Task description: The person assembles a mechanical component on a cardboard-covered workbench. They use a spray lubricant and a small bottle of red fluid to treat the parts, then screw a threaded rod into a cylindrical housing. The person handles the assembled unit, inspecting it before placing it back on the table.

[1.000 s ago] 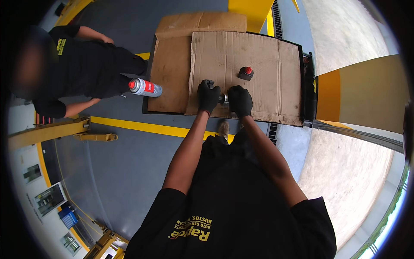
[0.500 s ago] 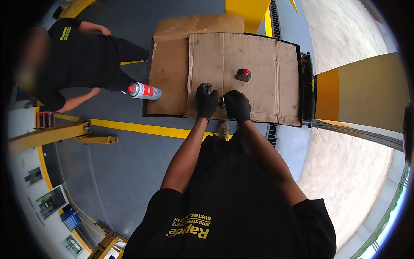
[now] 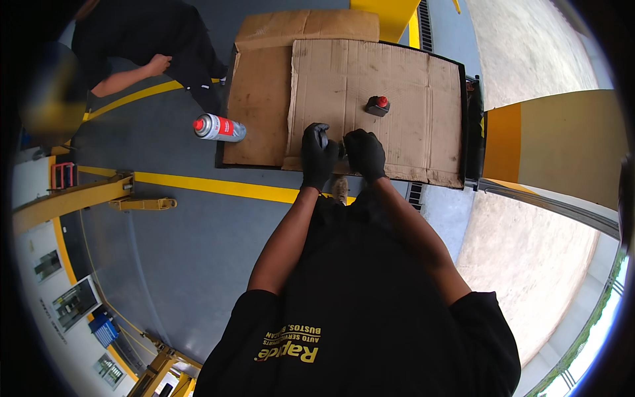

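Observation:
Both my hands wear black gloves and are close together over the near edge of a cardboard-covered table (image 3: 403, 149). My left hand (image 3: 319, 157) is closed, its fingers curled around something greyish that is mostly hidden. My right hand (image 3: 365, 155) is closed too, gripping a small metal part (image 3: 342, 149) that shows in the gap between the hands. The part's exact kind cannot be made out. Beyond my right hand stands a small dark bottle with a red cap (image 3: 378, 106). A silver and red spray can (image 3: 219, 128) appears at the table's left edge.
Another person (image 3: 145, 49) in black stands to the left. A yellow lift arm (image 3: 73, 202) reaches in from the left above the grey floor. A yellow post (image 3: 383, 23) rises behind the table, and a large cream and orange column (image 3: 549, 139) is at the right.
My view has shifted slightly. The other person has moved up and away at the left, bending out of view. My hands stay closed near the same place, the metal part less visible between them.

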